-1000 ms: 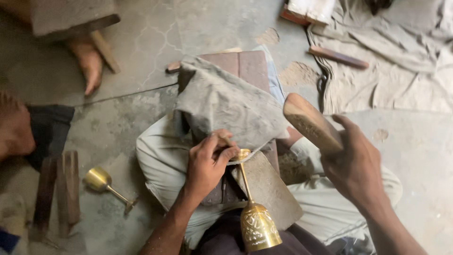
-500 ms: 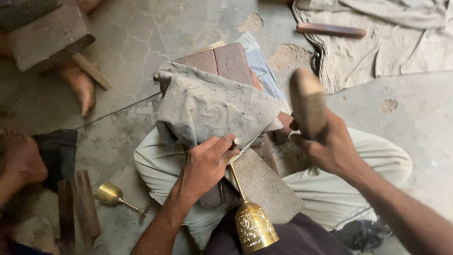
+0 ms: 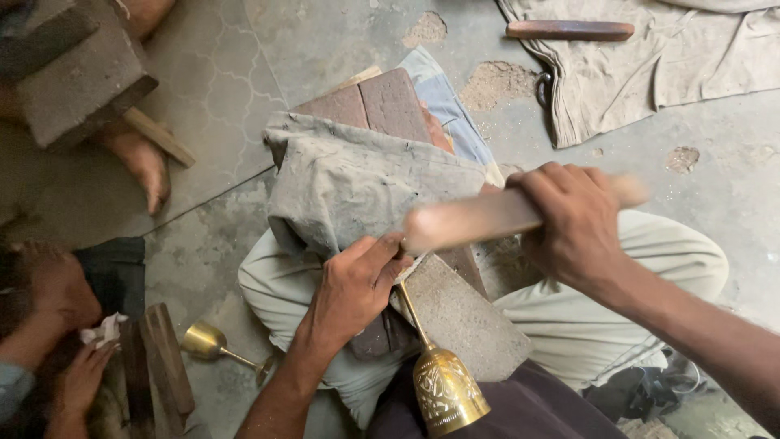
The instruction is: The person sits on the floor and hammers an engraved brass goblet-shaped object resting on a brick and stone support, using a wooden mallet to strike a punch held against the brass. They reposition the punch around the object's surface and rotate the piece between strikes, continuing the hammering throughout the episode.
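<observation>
Brass gleams low in the view: the engraved goblet (image 3: 445, 389) lies across your lap with its cup toward you and its thin stem running up and away over a flat grey slab (image 3: 467, 317) that rests on your legs. Your left hand (image 3: 355, 289) is closed over the far end of that stem, fingers and thumb pinched down where the foot of the goblet meets the slab, so the foot itself is mostly hidden under your fingers. Your right hand (image 3: 578, 230) is clamped in a full fist around a wooden mallet (image 3: 487, 218), which lies almost level, its blurred head just beside your left fingertips and right above the goblet's foot; whether it touches the metal cannot be told through the blur. Beyond your hands a dusty grey cloth (image 3: 357, 183) is draped over reddish bricks (image 3: 370, 106) on the cracked concrete floor (image 3: 325, 32). To your left a second brass goblet (image 3: 213, 345) lies on its side on the floor, well apart from yours, near upright wooden pieces (image 3: 158, 370) and another person's hand (image 3: 81, 378) holding a crumpled scrap. At the top right a wooden stick (image 3: 569, 30) rests on a beige cloth (image 3: 691, 65).
</observation>
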A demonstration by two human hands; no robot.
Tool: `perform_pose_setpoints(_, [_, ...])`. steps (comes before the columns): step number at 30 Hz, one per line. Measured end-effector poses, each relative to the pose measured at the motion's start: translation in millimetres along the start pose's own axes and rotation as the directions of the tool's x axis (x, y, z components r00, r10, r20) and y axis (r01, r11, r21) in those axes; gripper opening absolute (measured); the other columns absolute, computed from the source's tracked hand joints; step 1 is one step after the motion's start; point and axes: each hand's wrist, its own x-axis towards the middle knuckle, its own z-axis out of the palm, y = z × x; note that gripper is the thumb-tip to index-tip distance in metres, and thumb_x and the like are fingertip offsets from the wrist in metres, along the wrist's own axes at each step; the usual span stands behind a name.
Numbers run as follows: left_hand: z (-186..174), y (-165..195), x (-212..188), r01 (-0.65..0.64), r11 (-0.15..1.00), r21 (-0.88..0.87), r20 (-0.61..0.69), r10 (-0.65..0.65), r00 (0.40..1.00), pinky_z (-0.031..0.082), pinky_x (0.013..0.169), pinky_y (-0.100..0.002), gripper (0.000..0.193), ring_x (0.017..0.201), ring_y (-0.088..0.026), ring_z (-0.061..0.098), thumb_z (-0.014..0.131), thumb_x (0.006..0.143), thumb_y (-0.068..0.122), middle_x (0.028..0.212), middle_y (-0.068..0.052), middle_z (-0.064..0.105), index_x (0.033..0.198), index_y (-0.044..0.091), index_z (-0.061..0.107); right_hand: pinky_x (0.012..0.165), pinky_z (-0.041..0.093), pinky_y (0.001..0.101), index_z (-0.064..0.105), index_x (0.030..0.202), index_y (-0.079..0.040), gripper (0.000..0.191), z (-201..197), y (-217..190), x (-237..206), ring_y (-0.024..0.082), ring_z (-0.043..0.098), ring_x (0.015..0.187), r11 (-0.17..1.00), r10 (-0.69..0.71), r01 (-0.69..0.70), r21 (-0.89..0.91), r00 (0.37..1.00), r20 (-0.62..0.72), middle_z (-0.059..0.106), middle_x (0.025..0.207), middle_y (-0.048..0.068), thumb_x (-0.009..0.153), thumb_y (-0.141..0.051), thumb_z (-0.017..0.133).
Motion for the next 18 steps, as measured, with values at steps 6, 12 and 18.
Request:
perform_pose_setpoints(6, [-1.0,0.2,-0.1,0.0,1.0,0.027,0.034,-0.001,0.999,0.053,0.062,-0.042,0.028,0.072,-0.034,0.067,0.074,0.092,0.013,0.084,-0.014,0.065,0.118,0.005,0.067,0.079,0.054,0.0442,0.062,0.114,-0.009,0.043,-4.2,-11.1,-5.3,0.028,0.069,0.086,0.983,0.182,-0.184,0.023,0.981,0.065,0.069,0.095,0.008,0.073,0.002,0.065])
perform_pose_setpoints(12, [-2.7,-0.3,1.3,0.036,0.999,0.014,0.082,-0.037,0.996,0.053,0.06,-0.042,0.026,0.07,-0.034,0.067,0.075,0.093,0.016,0.083,-0.014,0.064,0.116,0.006,0.067,0.075,0.053,0.0422,0.062,0.114,-0.008,0.041,-16.0,-23.7,-1.1,0.029,0.068,0.085,0.995,0.101,-0.1,-0.026,0.994,0.03,0.069,0.095,0.011,0.074,-0.001,0.068])
perform_pose_setpoints(18, [-5.1,-0.1,3.8,0.006,1.0,0.008,0.091,-0.007,0.996,0.053,0.062,-0.043,0.027,0.073,-0.035,0.067,0.074,0.094,0.016,0.084,-0.014,0.064,0.119,0.009,0.066,0.078,0.052,0.0452,0.062,0.113,-0.008,0.042,-14.8,-29.4,-13.3,0.032,0.067,0.087,0.983,0.172,-0.17,-0.071,0.985,0.023,0.068,0.093,0.013,0.073,-0.006,0.073])
